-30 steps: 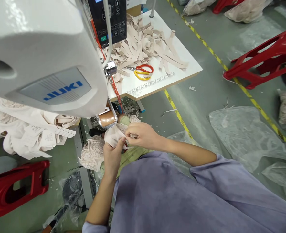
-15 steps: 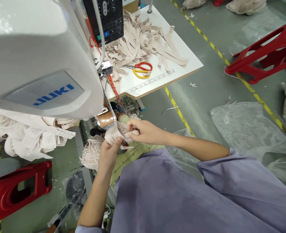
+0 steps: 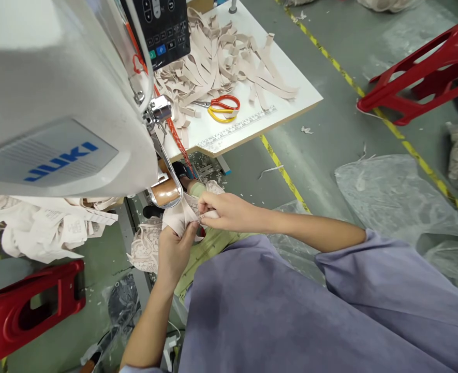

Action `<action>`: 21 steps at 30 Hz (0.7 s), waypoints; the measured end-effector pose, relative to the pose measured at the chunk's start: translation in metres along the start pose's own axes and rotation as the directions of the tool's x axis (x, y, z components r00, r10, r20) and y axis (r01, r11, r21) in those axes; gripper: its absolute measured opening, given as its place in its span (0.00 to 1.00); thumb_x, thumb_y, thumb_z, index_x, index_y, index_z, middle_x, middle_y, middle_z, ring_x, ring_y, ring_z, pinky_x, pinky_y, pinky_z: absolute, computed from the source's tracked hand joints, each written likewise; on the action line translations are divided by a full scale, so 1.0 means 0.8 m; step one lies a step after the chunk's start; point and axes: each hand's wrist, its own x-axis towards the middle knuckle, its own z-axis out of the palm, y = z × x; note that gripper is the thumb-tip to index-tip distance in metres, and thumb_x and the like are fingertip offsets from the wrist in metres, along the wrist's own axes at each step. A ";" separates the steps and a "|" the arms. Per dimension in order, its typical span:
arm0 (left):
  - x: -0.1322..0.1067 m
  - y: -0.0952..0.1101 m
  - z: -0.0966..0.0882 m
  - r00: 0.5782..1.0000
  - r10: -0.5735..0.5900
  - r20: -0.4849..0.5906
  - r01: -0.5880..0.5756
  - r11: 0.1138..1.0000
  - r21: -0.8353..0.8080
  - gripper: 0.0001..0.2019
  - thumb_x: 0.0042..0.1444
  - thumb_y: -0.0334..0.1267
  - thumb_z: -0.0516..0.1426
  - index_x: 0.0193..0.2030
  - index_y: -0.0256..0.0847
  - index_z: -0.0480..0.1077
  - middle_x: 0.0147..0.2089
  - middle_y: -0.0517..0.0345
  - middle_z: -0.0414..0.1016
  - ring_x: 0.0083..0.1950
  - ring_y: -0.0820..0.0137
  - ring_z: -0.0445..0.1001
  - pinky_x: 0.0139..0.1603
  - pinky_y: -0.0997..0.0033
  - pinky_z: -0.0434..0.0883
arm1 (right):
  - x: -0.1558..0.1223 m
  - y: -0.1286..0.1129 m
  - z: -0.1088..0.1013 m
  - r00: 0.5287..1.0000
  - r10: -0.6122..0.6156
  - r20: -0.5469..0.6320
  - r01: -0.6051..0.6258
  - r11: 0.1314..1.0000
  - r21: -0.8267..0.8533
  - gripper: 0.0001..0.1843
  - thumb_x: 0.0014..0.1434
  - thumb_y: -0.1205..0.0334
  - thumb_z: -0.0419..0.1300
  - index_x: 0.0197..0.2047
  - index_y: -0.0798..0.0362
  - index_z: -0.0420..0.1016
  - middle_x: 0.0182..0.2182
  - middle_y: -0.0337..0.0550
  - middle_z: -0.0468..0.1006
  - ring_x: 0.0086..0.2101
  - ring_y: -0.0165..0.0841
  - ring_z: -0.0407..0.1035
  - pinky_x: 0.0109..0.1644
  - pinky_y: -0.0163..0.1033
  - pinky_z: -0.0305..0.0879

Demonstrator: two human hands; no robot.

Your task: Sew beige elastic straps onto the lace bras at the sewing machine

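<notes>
Just below the arm of a white JUKI sewing machine (image 3: pixel 58 124), both my hands grip a pale beige lace garment piece (image 3: pixel 180 215). My left hand (image 3: pixel 174 248) pinches its lower edge with the thumb pressed on top. My right hand (image 3: pixel 226 210) is closed on the fabric's right edge, fingertips meeting the left thumb. More of the lace garment (image 3: pixel 145 246) hangs down to the left. The machine's cylinder bed end (image 3: pixel 166 192) sits right above the fabric.
On the white table (image 3: pixel 291 98) behind lie a heap of beige elastic strips (image 3: pixel 221 67) and red-and-yellow scissors (image 3: pixel 223 106). A control panel (image 3: pixel 161 26) hangs on the machine. Red plastic stools (image 3: pixel 418 72) (image 3: pixel 27 305), plastic bags (image 3: pixel 392 202) and a fabric pile (image 3: pixel 46 228) surround me.
The view has shifted slightly. My hands have moved up a little toward the machine's cylinder bed, still pinching the lace piece between them.
</notes>
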 end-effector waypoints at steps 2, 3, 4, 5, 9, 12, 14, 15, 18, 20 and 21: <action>0.002 -0.001 -0.002 1.000 -0.008 -0.010 0.008 1.000 -0.001 0.12 0.61 0.45 0.60 0.39 0.38 0.78 0.36 0.55 0.80 0.38 0.67 0.75 0.39 0.72 0.70 | 0.005 0.007 -0.001 1.000 -0.006 0.025 0.005 0.999 0.041 0.10 0.60 0.60 0.60 0.45 0.52 0.72 0.37 0.40 0.79 0.37 0.33 0.71 0.40 0.35 0.58; 0.003 -0.001 -0.003 1.000 -0.002 -0.009 0.002 1.000 0.004 0.12 0.61 0.45 0.60 0.38 0.38 0.78 0.36 0.54 0.80 0.38 0.67 0.75 0.41 0.71 0.70 | 0.008 0.012 0.000 0.999 -0.023 0.042 0.020 0.998 0.056 0.10 0.60 0.58 0.60 0.44 0.52 0.75 0.38 0.41 0.80 0.38 0.33 0.72 0.41 0.36 0.59; 0.005 -0.002 -0.005 1.000 0.008 -0.003 -0.008 1.000 0.012 0.12 0.60 0.45 0.60 0.37 0.38 0.78 0.36 0.54 0.80 0.38 0.66 0.75 0.41 0.71 0.69 | 0.010 0.016 0.000 0.998 -0.039 0.054 0.036 0.997 0.070 0.09 0.60 0.58 0.61 0.42 0.52 0.77 0.38 0.41 0.80 0.39 0.34 0.72 0.42 0.36 0.60; 0.006 -0.003 -0.005 1.000 0.022 0.006 -0.022 1.000 0.014 0.12 0.60 0.45 0.60 0.35 0.38 0.78 0.35 0.54 0.79 0.38 0.66 0.74 0.41 0.71 0.69 | 0.012 0.020 0.001 0.997 -0.049 0.061 0.043 0.995 0.089 0.09 0.59 0.58 0.61 0.39 0.53 0.79 0.38 0.42 0.80 0.39 0.34 0.72 0.42 0.36 0.60; 0.013 -0.006 -0.006 0.999 0.005 0.040 -0.001 0.996 -0.085 0.11 0.58 0.45 0.63 0.32 0.39 0.79 0.32 0.55 0.79 0.35 0.67 0.73 0.39 0.71 0.68 | 0.014 0.030 0.005 0.993 0.058 0.101 -0.081 0.967 0.243 0.13 0.58 0.54 0.62 0.38 0.54 0.81 0.30 0.38 0.78 0.31 0.30 0.69 0.35 0.34 0.59; 0.017 -0.012 -0.005 0.998 -0.044 0.054 0.052 0.985 -0.166 0.12 0.56 0.45 0.64 0.31 0.38 0.79 0.31 0.55 0.78 0.33 0.67 0.72 0.38 0.71 0.68 | 0.010 0.030 0.009 0.981 0.116 0.155 -0.170 0.898 0.405 0.15 0.58 0.51 0.62 0.38 0.55 0.81 0.29 0.37 0.78 0.30 0.29 0.68 0.33 0.33 0.58; 0.020 -0.018 -0.004 0.996 -0.068 0.060 0.079 0.979 -0.190 0.13 0.55 0.46 0.65 0.32 0.37 0.78 0.31 0.55 0.78 0.33 0.68 0.72 0.37 0.71 0.69 | 0.009 0.029 0.010 0.977 0.117 0.177 -0.192 0.841 0.505 0.15 0.58 0.52 0.63 0.37 0.55 0.81 0.31 0.38 0.80 0.32 0.30 0.70 0.36 0.33 0.60; 0.021 -0.022 -0.004 0.995 -0.079 0.066 0.091 0.975 -0.203 0.13 0.55 0.47 0.65 0.33 0.37 0.78 0.31 0.55 0.78 0.33 0.68 0.72 0.37 0.71 0.69 | 0.008 0.028 0.010 0.976 0.117 0.181 -0.198 0.818 0.540 0.14 0.58 0.52 0.63 0.37 0.55 0.81 0.32 0.38 0.80 0.33 0.30 0.71 0.37 0.33 0.61; 0.024 -0.031 -0.002 0.993 -0.103 0.065 0.117 0.956 -0.268 0.14 0.54 0.46 0.66 0.38 0.36 0.78 0.33 0.56 0.78 0.34 0.69 0.73 0.37 0.71 0.69 | 0.008 0.027 0.011 0.976 0.132 0.172 -0.210 0.782 0.587 0.14 0.58 0.53 0.64 0.35 0.55 0.81 0.30 0.38 0.80 0.32 0.30 0.70 0.36 0.33 0.60; 0.026 -0.034 0.001 0.993 -0.105 0.046 0.114 0.941 -0.319 0.15 0.53 0.45 0.67 0.40 0.37 0.77 0.34 0.57 0.78 0.34 0.69 0.73 0.38 0.71 0.70 | 0.007 0.027 0.012 0.978 0.135 0.159 -0.204 0.775 0.598 0.13 0.57 0.53 0.64 0.34 0.56 0.80 0.29 0.37 0.78 0.30 0.29 0.68 0.34 0.33 0.58; 0.026 -0.034 0.003 0.994 -0.105 0.032 0.110 0.933 -0.343 0.15 0.52 0.45 0.67 0.41 0.37 0.77 0.35 0.57 0.78 0.34 0.70 0.73 0.39 0.71 0.70 | 0.007 0.026 0.012 0.980 0.131 0.150 -0.195 0.782 0.592 0.13 0.57 0.53 0.64 0.34 0.56 0.80 0.29 0.37 0.77 0.29 0.28 0.67 0.33 0.32 0.57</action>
